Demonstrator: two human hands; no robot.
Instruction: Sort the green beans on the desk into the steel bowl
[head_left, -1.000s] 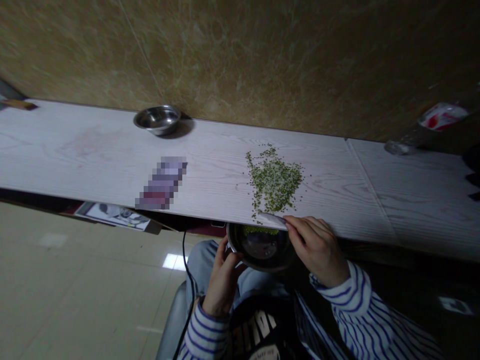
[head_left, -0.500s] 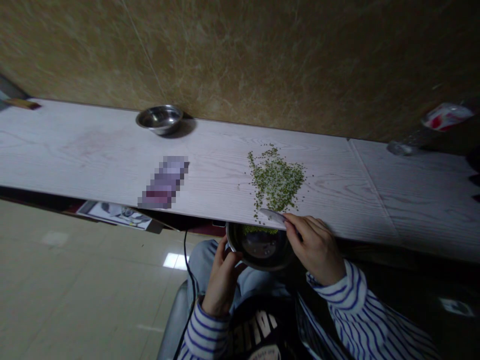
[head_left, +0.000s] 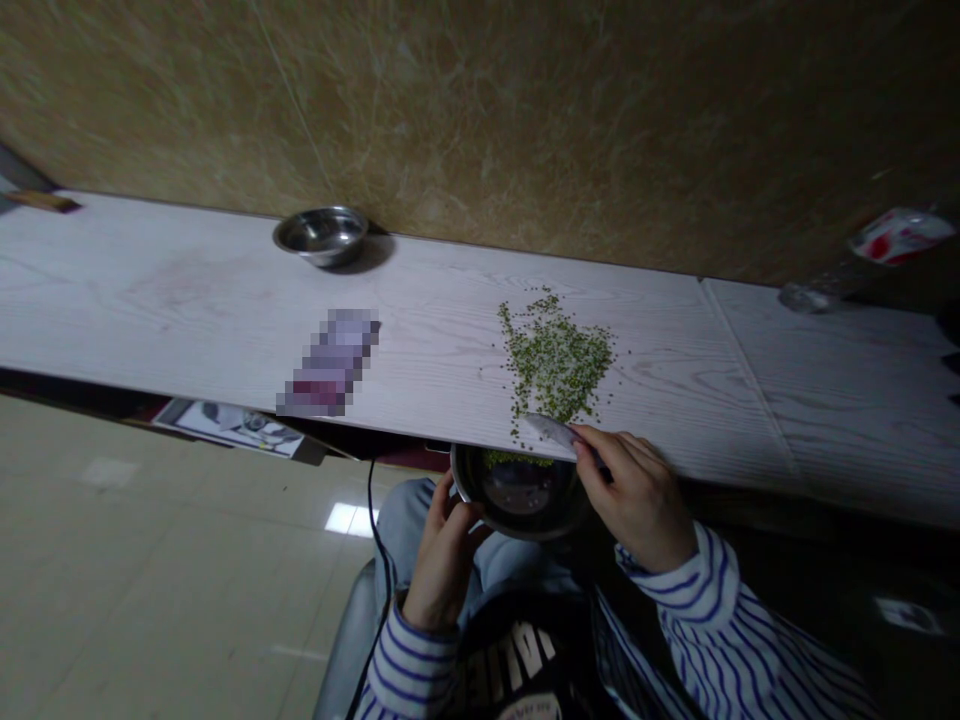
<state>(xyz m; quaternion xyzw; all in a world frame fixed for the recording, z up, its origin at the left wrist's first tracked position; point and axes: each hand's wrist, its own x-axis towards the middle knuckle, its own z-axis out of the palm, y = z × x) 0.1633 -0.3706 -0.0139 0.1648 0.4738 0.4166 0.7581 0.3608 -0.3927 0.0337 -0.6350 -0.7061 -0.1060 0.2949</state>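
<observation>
Small green beans mixed with white grains (head_left: pixel 559 360) lie spread near the front edge of the pale wood-grain table. My right hand (head_left: pixel 637 495) pinches a thin, flat, whitish piece (head_left: pixel 553 432), perhaps a scraper or a spoon. Its tip rests at the near side of the pile; whatever is inside my fingers is hidden. Just below the table edge, my left hand (head_left: pixel 448 555) grips the left rim of a metal bowl (head_left: pixel 517 524), thumb and fingers around it. Some green beans (head_left: pixel 517 459) are in the bowl, along its far side, partly covered by the tabletop.
A second metal bowl (head_left: pixel 322 236) stands by the wall. A pixelated flat object (head_left: pixel 330 362) lies left of the pile. At the right, a clear plastic bottle (head_left: pixel 862 262) lies tilted. Under the tabletop, an open drawer (head_left: pixel 240 428) juts out, and a black cable (head_left: pixel 373 520) hangs down.
My right hand and the flat piece have shifted very slightly right along the pile's near edge. The left hand and bowl stay almost where they were; the view has tilted a little.
</observation>
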